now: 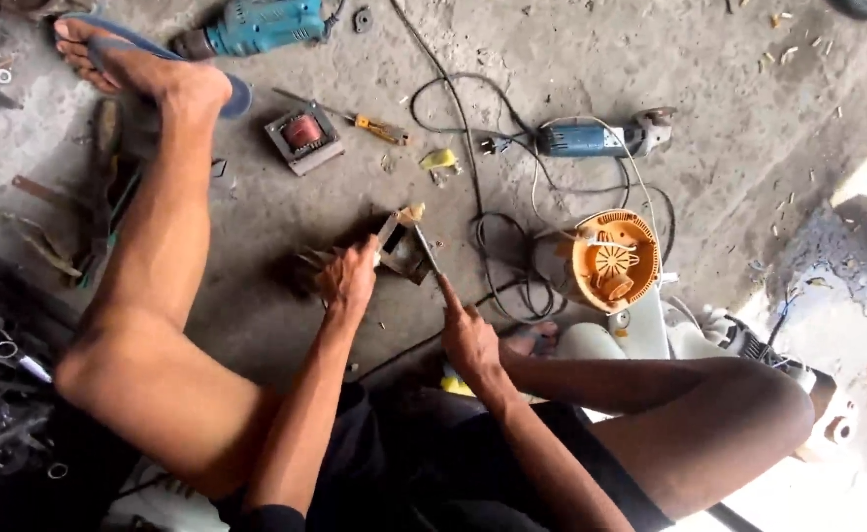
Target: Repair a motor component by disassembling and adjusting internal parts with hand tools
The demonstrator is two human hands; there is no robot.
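I sit on a concrete floor with my legs spread. My left hand (347, 278) grips a small metal transformer core (401, 247) with tan paper at its top, held just above the floor. My right hand (468, 335) holds a thin metal tool (427, 251), index finger stretched along it, its tip touching the core's right side.
An orange round motor housing (613, 260) stands right of my hands among tangled black and white cables (500, 258). A blue angle grinder (591, 138), a blue drill (256, 25), a red-wound transformer (302, 136) and a yellow-handled screwdriver (360, 121) lie farther out. Metal scrap sits at the left.
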